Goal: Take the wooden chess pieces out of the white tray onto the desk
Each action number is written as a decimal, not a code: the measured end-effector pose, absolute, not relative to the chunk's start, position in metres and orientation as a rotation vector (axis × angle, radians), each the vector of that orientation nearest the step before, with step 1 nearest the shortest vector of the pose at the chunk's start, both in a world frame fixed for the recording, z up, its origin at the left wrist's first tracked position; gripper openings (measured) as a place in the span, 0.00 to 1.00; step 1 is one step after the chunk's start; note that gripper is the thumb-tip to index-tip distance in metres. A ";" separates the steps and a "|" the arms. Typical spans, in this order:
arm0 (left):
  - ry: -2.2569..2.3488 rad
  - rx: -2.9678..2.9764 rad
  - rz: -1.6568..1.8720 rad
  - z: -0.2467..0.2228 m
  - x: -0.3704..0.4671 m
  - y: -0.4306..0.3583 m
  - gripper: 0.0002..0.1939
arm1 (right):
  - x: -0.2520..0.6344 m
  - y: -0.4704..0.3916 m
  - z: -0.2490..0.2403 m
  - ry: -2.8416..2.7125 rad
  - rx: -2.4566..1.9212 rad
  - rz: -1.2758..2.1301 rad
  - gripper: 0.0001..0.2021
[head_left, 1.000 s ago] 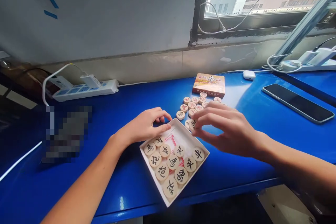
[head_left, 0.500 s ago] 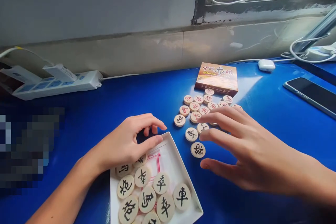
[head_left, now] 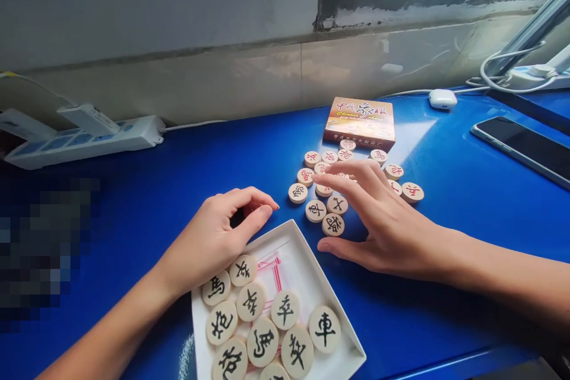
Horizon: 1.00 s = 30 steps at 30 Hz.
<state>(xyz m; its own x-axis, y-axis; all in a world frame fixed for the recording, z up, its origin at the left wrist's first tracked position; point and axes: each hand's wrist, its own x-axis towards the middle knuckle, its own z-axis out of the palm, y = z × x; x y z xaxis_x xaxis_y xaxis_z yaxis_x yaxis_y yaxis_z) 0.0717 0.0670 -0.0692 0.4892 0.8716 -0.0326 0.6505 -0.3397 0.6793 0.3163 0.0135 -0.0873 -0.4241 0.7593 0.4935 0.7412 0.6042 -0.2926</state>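
In the lower middle of the frame the left hand [head_left: 214,237] rests on the far-left corner of a shallow white tray [head_left: 307,270], thumb laid along the rim and fingers curled over the outside edge, so its grip is closed lightly on the tray wall. Inside the tray lie round wooden game pieces with black characters [head_left: 262,341], packed flat and touching one another over a red-printed sheet. The right hand [head_left: 383,222] hangs spread just past the tray's far-right edge, fingers splayed and holding nothing, its fingertips over a loose cluster of pieces [head_left: 332,205] on the blue surface [head_left: 178,190]; three black-marked discs sit nearest the tray, and red-marked ones fan out beyond them toward the orange box lid [head_left: 360,122] near the wall. The discs look like light, stiff wood with smooth faces, likely to slide on the glossy surface, so a pinch across the edge between thumb and fingertip would probably serve better than pressing down on the face. The tray seems thin card, easily flexed, and is best steadied at a corner. A white power strip [head_left: 84,139] lies at the left edge, a phone [head_left: 521,145] and a small white earbud case [head_left: 442,98] at the upper right.
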 end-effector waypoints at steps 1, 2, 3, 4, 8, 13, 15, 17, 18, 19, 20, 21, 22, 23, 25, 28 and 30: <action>1.239 2.102 0.449 -0.069 0.073 0.065 0.15 | 0.315 0.012 -0.084 -2.215 -1.154 0.064 0.27; 1.232 2.097 0.455 -0.068 0.074 0.063 0.15 | 0.314 0.008 -0.080 -2.185 -1.125 0.086 0.23; 1.239 2.086 0.457 -0.068 0.075 0.061 0.15 | 0.312 0.003 -0.076 -2.164 -1.085 0.105 0.17; 1.259 2.075 0.454 -0.067 0.076 0.058 0.15 | 0.310 -0.003 -0.073 -2.162 -1.028 0.118 0.12; 1.351 2.064 0.403 -0.066 0.079 0.049 0.17 | 0.302 -0.030 -0.062 -2.400 -0.792 0.174 0.07; 1.344 2.111 0.398 -0.067 0.081 0.046 0.15 | 0.303 -0.039 -0.055 -2.623 -0.843 0.160 0.07; 1.344 2.120 0.398 -0.066 0.080 0.047 0.15 | 0.303 -0.038 -0.054 -2.639 -0.919 0.153 0.07; 1.349 2.131 0.390 -0.066 0.080 0.047 0.15 | 0.302 -0.038 -0.054 -2.637 -0.963 0.174 0.07; 1.352 2.141 0.387 -0.065 0.080 0.047 0.16 | 0.302 -0.038 -0.054 -2.636 -0.967 0.194 0.07; 1.353 2.151 0.381 -0.065 0.080 0.047 0.16 | 0.301 -0.038 -0.055 -2.636 -0.967 0.218 0.07; 1.355 2.161 0.375 -0.065 0.080 0.047 0.17 | 0.300 -0.038 -0.056 -2.633 -0.973 0.246 0.08; 1.357 2.175 0.366 -0.065 0.080 0.047 0.17 | 0.299 -0.038 -0.057 -2.629 -0.984 0.274 0.08; 1.358 2.199 0.357 -0.065 0.080 0.047 0.17 | 0.299 -0.038 -0.057 -2.627 -1.000 0.302 0.08; 1.360 2.239 0.350 -0.066 0.081 0.047 0.17 | 0.298 -0.038 -0.058 -2.627 -1.017 0.327 0.08; 1.373 2.356 0.350 -0.067 0.081 0.046 0.15 | 0.299 -0.038 -0.057 -2.633 -1.035 0.367 0.08; 1.384 2.523 0.391 -0.067 0.080 0.044 0.14 | 0.301 -0.038 -0.054 -2.639 -0.964 0.413 0.07; 1.378 2.574 0.417 -0.067 0.079 0.043 0.14 | 0.302 -0.039 -0.055 -2.626 -0.892 0.457 0.08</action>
